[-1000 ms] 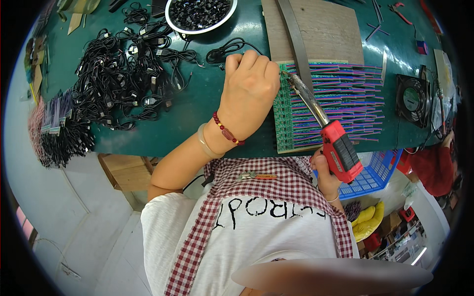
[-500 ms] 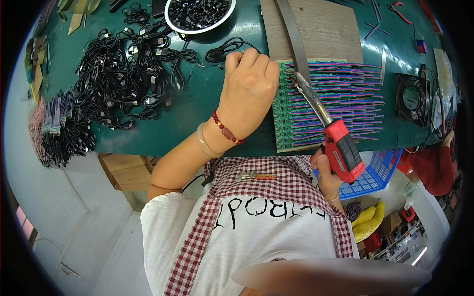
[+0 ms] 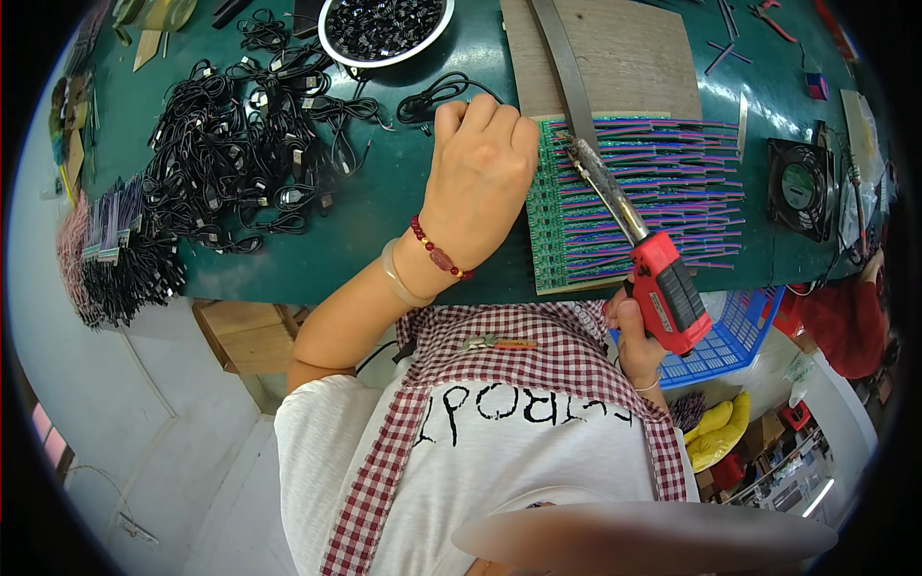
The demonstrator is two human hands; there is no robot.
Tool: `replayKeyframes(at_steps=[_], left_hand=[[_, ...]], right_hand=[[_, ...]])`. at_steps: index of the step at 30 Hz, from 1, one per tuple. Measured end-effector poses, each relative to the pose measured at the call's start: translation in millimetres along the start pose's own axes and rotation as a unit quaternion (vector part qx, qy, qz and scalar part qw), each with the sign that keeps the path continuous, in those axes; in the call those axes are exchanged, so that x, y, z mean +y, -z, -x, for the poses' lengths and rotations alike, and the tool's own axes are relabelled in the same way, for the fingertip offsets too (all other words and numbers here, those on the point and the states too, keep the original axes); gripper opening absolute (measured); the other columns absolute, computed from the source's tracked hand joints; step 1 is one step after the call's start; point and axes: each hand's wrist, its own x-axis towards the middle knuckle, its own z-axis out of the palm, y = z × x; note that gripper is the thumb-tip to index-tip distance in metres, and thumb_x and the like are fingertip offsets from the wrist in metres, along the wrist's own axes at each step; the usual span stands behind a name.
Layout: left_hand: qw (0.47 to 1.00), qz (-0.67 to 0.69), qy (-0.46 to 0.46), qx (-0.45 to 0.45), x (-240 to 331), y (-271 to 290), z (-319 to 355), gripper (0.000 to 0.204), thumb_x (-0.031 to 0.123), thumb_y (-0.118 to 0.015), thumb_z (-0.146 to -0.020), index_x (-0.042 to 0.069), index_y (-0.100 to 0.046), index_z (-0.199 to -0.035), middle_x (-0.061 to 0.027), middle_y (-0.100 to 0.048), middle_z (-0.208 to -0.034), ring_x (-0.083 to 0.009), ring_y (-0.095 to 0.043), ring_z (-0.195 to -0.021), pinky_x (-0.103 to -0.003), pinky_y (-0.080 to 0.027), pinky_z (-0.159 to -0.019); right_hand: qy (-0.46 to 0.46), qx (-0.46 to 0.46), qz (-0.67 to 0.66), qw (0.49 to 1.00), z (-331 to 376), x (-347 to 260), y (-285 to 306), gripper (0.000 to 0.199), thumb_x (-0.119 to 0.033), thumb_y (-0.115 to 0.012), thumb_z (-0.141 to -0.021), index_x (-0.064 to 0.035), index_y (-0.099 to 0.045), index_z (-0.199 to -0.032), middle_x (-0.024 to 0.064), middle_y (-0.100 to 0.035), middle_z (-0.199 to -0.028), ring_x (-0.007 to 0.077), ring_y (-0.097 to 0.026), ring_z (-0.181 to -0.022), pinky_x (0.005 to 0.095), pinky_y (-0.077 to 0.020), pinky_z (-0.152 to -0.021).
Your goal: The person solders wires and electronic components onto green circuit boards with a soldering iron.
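**Soldering along the left edge of the board strip**

We hold the soldering iron (image 3: pixel 629 240) in our right hand (image 3: pixel 636 336), fingers wrapped tight round the red handle, down at the near edge of the desk (image 3: pixel 384 192). Gripping that far back keeps the hand clear of the hot end; the long barrel reaches up and left so the tip lands near the top left corner of the green board panel (image 3: pixel 557 206).

Our left hand (image 3: pixel 480 173) rests curled on the desk, touching the panel's left edge. Fingers are closed, likely pinching a wire to the joint, but we can't tell what's inside the grip. Its position suggests it also steadies the panel.

The panel lies right of centre, its coloured wires (image 3: pixel 672 192) fanned toward the right edge, away from the joints. Behind it, a wooden board (image 3: pixel 624 58).

Black cables (image 3: pixel 230 163) are heaped on the left, a white bowl (image 3: pixel 384 29) of small black parts sits at the far edge, and a small fan (image 3: pixel 800 187) at the right edge, probably for fumes.
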Motion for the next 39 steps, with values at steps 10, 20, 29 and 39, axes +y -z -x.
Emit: replayKeyframes(at_steps=[10,20,29,39], left_hand=[[1.0,-0.005,-0.002,0.01,-1,-2,1,0.012,0.005,-0.066,-0.068,0.006,-0.055,-0.073,-0.005,-0.053,-0.073,-0.0218,-0.05,-0.075,-0.035,-0.036,-0.073],[0.999,0.006,-0.011,0.031,10,1,-7,0.013,0.003,-0.065,-0.068,0.007,-0.052,-0.071,-0.0043,-0.052,-0.07,-0.0217,-0.05,-0.074,-0.035,-0.036,-0.07],[0.999,-0.044,-0.022,0.018,22,1,-7,0.01,0.005,-0.061,-0.073,0.006,-0.051,-0.072,-0.0067,-0.05,-0.069,-0.0252,-0.048,-0.071,-0.036,-0.035,-0.068],[0.991,0.014,0.088,-0.101,12,15,12,0.021,0.014,-0.065,-0.075,0.009,-0.053,-0.091,-0.005,-0.057,-0.073,-0.0222,-0.053,-0.073,-0.037,-0.036,-0.077]], right_hand=[[0.004,0.026,-0.032,0.999,-1,-3,0,0.032,-0.013,-0.052,-0.088,0.0046,-0.042,-0.113,0.0066,-0.047,-0.06,0.0107,-0.042,-0.052,0.0241,-0.0381,-0.049],[0.077,0.185,-0.196,0.96,-17,-23,33,0.036,-0.027,-0.05,-0.089,0.0012,-0.043,-0.111,0.0055,-0.046,-0.061,0.0111,-0.041,-0.048,0.0239,-0.0364,-0.046],[0.242,0.474,-0.111,0.839,-25,-11,165,0.027,-0.017,-0.05,-0.09,-0.0003,-0.046,-0.111,0.0057,-0.049,-0.067,0.0115,-0.045,-0.053,0.0266,-0.0402,-0.051],[0.188,0.515,-0.087,0.832,-46,36,223,0.024,-0.014,-0.06,-0.083,0.0011,-0.052,-0.101,0.0035,-0.05,-0.052,0.0116,-0.046,-0.038,0.023,-0.0396,-0.038]])
